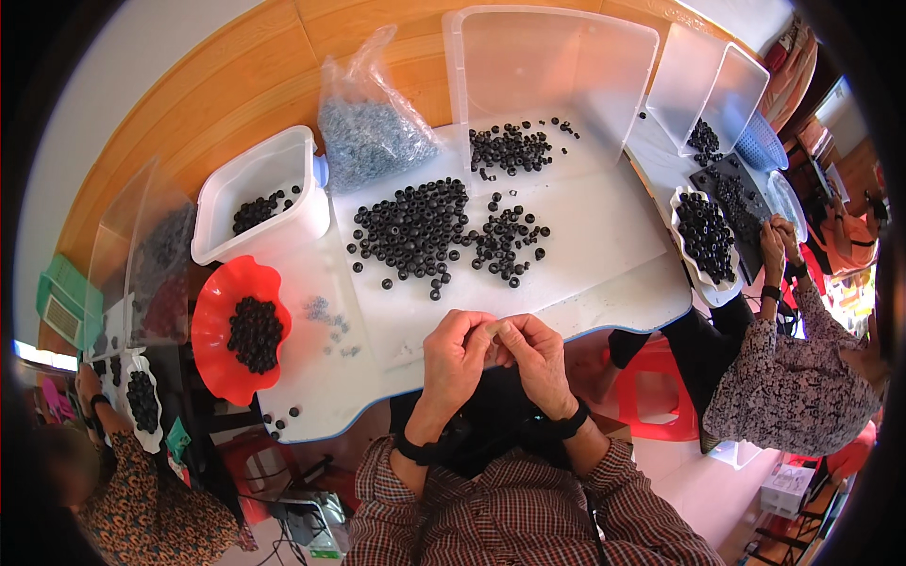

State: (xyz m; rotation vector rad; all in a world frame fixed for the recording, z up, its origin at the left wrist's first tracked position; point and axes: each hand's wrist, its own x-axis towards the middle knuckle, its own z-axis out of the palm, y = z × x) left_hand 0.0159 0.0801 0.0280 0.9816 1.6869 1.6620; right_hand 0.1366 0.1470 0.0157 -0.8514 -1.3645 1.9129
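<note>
My left hand [456, 354] and my right hand [536, 357] are pressed together just over the near edge of the white table [604, 255]. Their fingertips meet and pinch something small; the piece itself is hidden between the fingers. Both wrists wear black bands. Ahead of my hands lies a wide scatter of small black ring-shaped parts [415, 226], with a smaller cluster [510, 241] to its right. A few tiny grey metal bits [326, 316] lie left of my hands.
A red scalloped bowl [212, 316] and a white tub [283, 160] hold black parts at left. A clear bag of grey pieces [368, 137] and clear bins [547, 66] stand at the back. Seated people work at the right [802, 377] and lower left [113, 472].
</note>
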